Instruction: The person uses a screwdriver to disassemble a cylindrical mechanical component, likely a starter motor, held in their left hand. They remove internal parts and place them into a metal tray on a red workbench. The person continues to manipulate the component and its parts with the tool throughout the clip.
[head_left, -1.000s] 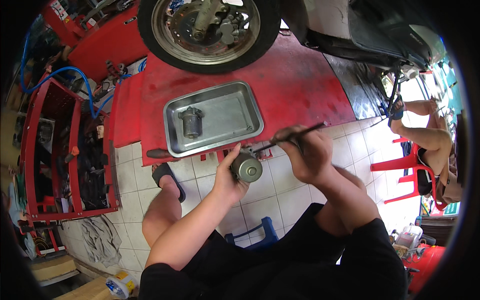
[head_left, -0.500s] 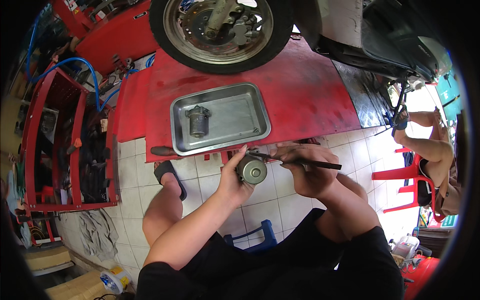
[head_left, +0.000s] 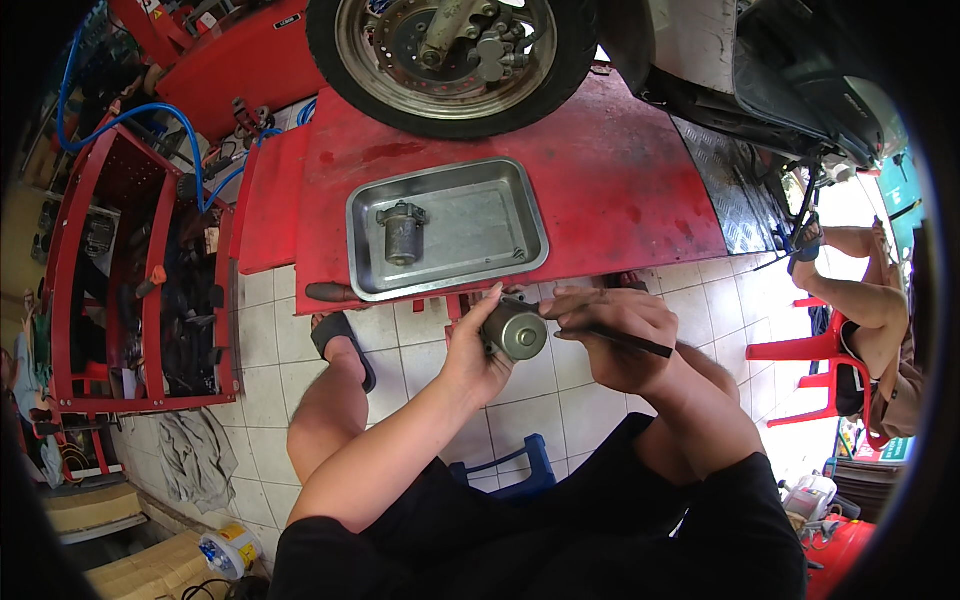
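Observation:
My left hand [head_left: 470, 352] grips a small grey cylindrical motor [head_left: 516, 331] over the white tiled floor. My right hand [head_left: 610, 335] holds a thin dark tool [head_left: 625, 341] whose tip meets the motor's top end. Just beyond the hands, a steel tray [head_left: 448, 280] rests on the red lift platform [head_left: 620, 170]. A second small grey motor part [head_left: 402, 232] lies in the tray's left half.
A motorcycle wheel [head_left: 450, 50] stands on the platform behind the tray. A red tool cart [head_left: 140, 280] with tools is at the left, a blue hose above it. My sandalled foot [head_left: 340, 340] is below the tray. Another person sits on a red chair [head_left: 800, 360] at right.
The dark tool has swung down from pointing up-right to lying nearly level across my right hand. Both hands and the motor stay together in front of the tray.

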